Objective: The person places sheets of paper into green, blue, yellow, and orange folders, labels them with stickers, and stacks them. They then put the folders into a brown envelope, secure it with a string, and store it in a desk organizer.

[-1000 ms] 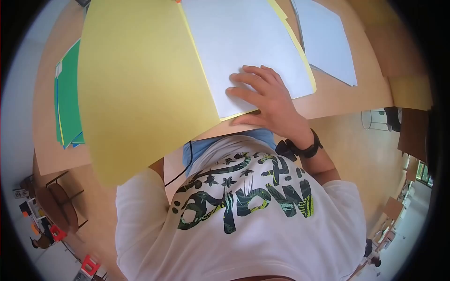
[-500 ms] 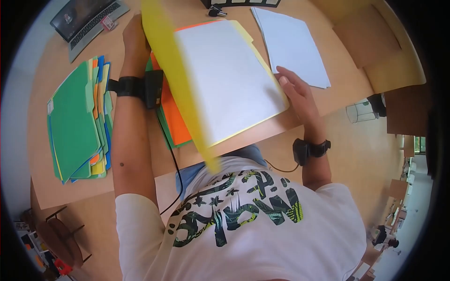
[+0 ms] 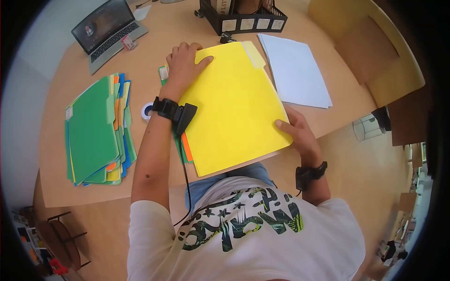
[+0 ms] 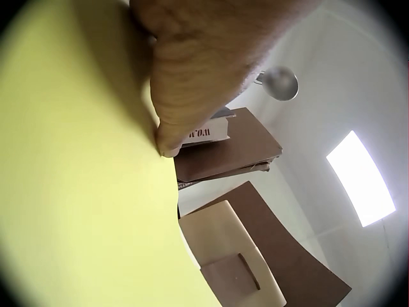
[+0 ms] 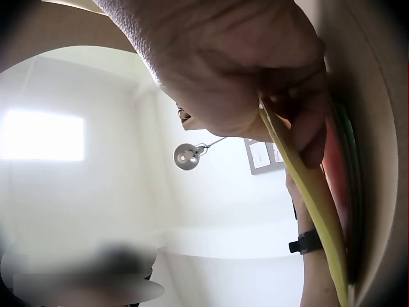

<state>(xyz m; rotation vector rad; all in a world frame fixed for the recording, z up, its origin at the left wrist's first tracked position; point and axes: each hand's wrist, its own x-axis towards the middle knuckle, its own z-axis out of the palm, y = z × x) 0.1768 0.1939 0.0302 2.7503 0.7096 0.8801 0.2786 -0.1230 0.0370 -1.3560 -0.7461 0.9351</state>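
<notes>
A yellow file folder [image 3: 234, 112], folded closed, lies over an orange folder [image 3: 186, 147] and a green folder [image 3: 180, 140]. My left hand [image 3: 185, 68] rests at its upper left corner, the thumb lying on the yellow cover. In the left wrist view that thumb is right at the folder's edge. At the lower right corner my right hand [image 3: 302, 133] pinches the yellow folder, thumb on top and fingers underneath. The right wrist view shows the folder's edge [image 5: 307, 192] between thumb and fingers, raised from the coloured folders below. White paper inside is hidden by the cover.
A stack of coloured folders [image 3: 93, 131] lies left, near a tape roll [image 3: 147, 111]. White sheets [image 3: 295, 70] lie right. Behind are a laptop [image 3: 105, 30], black binder clips [image 3: 227, 37] and a black desk organizer [image 3: 246, 21]. A chair [image 3: 370, 47] stands at the right.
The yellow cover has swung from the left over the white paper and now lies closed on it. My left hand has come to the folder's upper left; the right hand now grips its lower right corner.
</notes>
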